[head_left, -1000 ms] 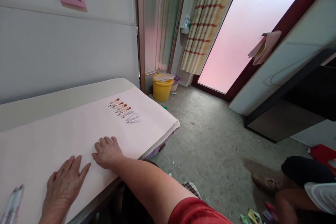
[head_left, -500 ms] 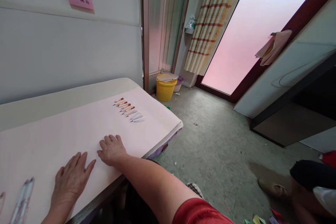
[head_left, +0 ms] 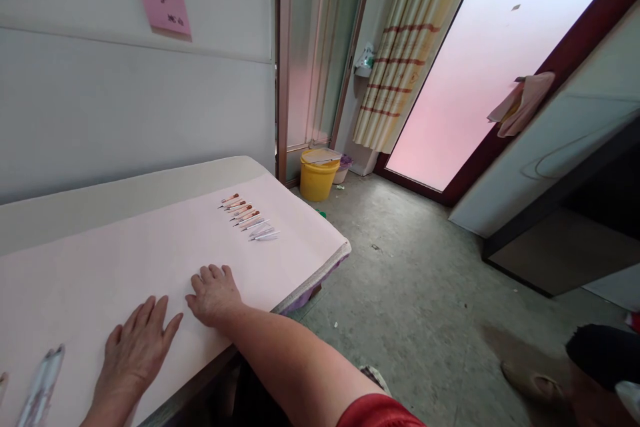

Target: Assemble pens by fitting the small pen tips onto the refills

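Observation:
My left hand (head_left: 134, 347) lies flat on the white paper (head_left: 100, 260) that covers the table, fingers apart and nothing in it. Just right of it, my right hand (head_left: 215, 295) rests palm down on the same sheet, its fingers a little bent and spread, also without anything. Beyond the right hand, several slim pen-like tools (head_left: 245, 210) with orange-brown and clear parts lie in a slanting row. Left of my left hand are some long clear packets or pens (head_left: 43, 383), cut off by the lower edge of the view and blurred.
A yellow bucket (head_left: 319, 177) with a lid stands on the floor past the table's far corner, beside a small bin (head_left: 343, 170). A pink note (head_left: 164, 7) is taped to the wall. At lower right a person's shoe (head_left: 533, 387) shows near the dark cabinet (head_left: 560, 240).
The view has tilted up slightly, so everything sits a little lower in the picture. Both hands stay in the same places on the paper.

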Demonstrator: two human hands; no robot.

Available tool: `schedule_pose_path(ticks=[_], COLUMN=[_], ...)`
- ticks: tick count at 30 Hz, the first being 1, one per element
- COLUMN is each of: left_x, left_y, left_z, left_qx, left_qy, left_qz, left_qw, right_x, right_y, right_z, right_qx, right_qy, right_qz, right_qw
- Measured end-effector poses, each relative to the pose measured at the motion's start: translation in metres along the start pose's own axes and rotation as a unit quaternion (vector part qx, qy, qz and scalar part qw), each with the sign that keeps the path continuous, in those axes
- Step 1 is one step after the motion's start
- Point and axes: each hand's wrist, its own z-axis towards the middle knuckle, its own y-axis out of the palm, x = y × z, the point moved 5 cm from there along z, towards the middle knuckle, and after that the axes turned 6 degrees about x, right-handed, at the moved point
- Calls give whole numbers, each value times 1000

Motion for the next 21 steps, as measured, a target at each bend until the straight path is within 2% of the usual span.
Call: schedule_pose_path(ticks=[3,8,14,21], left_x=[-3,-5,-8,-4], left_y=[5,8,12,6], left_z=[3,5,5,1], left_qx=[20,-14,-8,5], left_qy=[-3,-23,-22,-17], left_qz=[37,46,41,47], left_qw=[999,999,999,999], right_x=[-1,-2,-2,-1], right_y=[0,-3,-2,-2], right_z=[0,0,0,-1], right_qx=[5,-7,-4,-4], right_qy=[-1,2,-1,0], right_qz=[-4,-8,-1,10], right_qw=[1000,1000,1000,1000])
